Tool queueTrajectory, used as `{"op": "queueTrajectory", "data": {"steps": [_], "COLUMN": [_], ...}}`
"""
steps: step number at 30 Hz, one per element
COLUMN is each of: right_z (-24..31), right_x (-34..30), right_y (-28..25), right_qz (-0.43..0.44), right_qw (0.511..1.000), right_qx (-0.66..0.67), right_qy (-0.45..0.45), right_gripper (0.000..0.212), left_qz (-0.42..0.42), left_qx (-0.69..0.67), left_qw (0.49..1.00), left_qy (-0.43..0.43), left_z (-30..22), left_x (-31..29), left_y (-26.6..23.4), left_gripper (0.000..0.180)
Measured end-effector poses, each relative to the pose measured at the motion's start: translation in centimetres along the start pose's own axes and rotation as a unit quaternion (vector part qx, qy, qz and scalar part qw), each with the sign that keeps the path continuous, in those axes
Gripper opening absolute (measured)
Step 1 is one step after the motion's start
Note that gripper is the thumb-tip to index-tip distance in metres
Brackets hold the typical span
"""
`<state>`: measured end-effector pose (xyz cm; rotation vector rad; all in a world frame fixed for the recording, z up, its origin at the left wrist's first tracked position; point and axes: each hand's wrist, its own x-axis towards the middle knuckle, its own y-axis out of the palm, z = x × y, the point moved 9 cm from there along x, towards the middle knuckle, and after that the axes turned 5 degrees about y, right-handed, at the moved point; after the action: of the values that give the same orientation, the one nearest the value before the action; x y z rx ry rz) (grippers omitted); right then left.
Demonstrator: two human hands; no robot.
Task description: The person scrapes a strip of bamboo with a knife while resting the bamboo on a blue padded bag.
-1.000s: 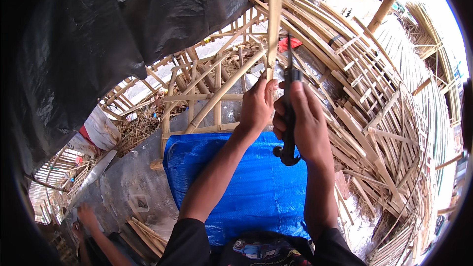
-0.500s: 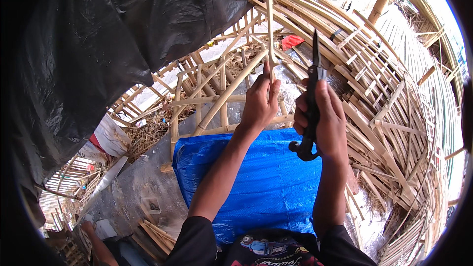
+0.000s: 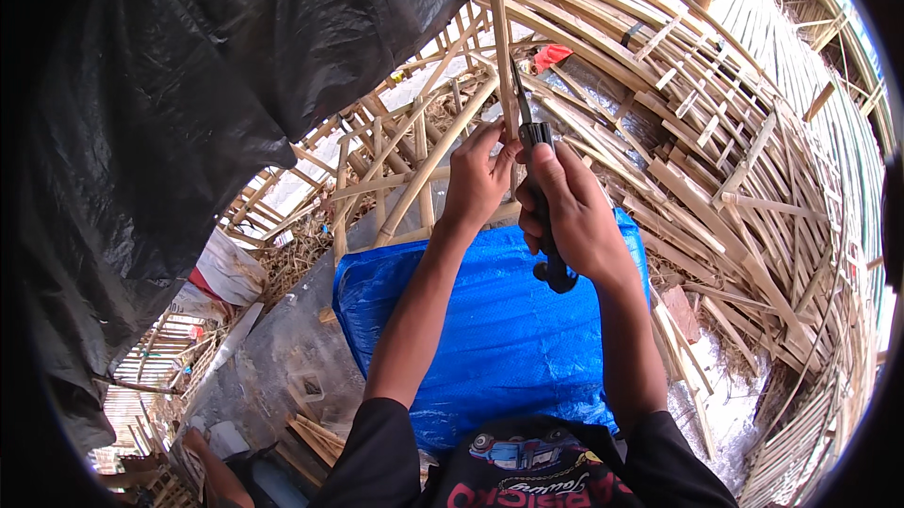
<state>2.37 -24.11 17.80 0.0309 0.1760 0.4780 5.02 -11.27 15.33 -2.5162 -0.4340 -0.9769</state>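
Observation:
My left hand [image 3: 478, 178] is closed around the near end of a long bamboo strip [image 3: 499, 32], which stretches away upward out of the view. In my right hand [image 3: 572, 209] is a knife [image 3: 537, 145] with a black handle that curls at its butt end. Its dark narrow blade points away from me and lies alongside the strip, close to its right side; whether the edge touches it I cannot tell. Both hands are near each other above a blue tarp [image 3: 480, 338] spread in front of my body.
A large pile of split bamboo [image 3: 716, 169] fills the right side. Black plastic sheeting [image 3: 169, 84] hangs at the left. Beyond the tarp stands a bamboo frame [image 3: 414, 169], with a red scrap [image 3: 551, 57] behind it. Another person's arm [image 3: 215, 470] shows at lower left.
My right hand has moved left and brought the knife from well apart to beside the bamboo strip. My left hand has shifted slightly left and toward me with the strip.

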Motion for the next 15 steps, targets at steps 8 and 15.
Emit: {"op": "queueTrajectory", "data": {"steps": [8,15], "right_z": [-0.1,0.1], "right_x": [0.1,-0.7], "right_y": [-0.3,0.4], "right_qz": [-0.007,-0.026], "right_qw": [0.999,0.994], "right_qx": [-0.043,-0.103], "right_qy": [-0.004,-0.012], "right_gripper": [0.039,0.039], "left_qz": [0.054,-0.079], "left_qx": [0.161,-0.088], "left_qw": [0.979,0.969], "left_qy": [0.113,0.218], "left_z": [-1.1,-14.5], "left_x": [0.6,12.6], "left_y": [-2.1,-11.2], "left_gripper": [0.062,0.039]}}
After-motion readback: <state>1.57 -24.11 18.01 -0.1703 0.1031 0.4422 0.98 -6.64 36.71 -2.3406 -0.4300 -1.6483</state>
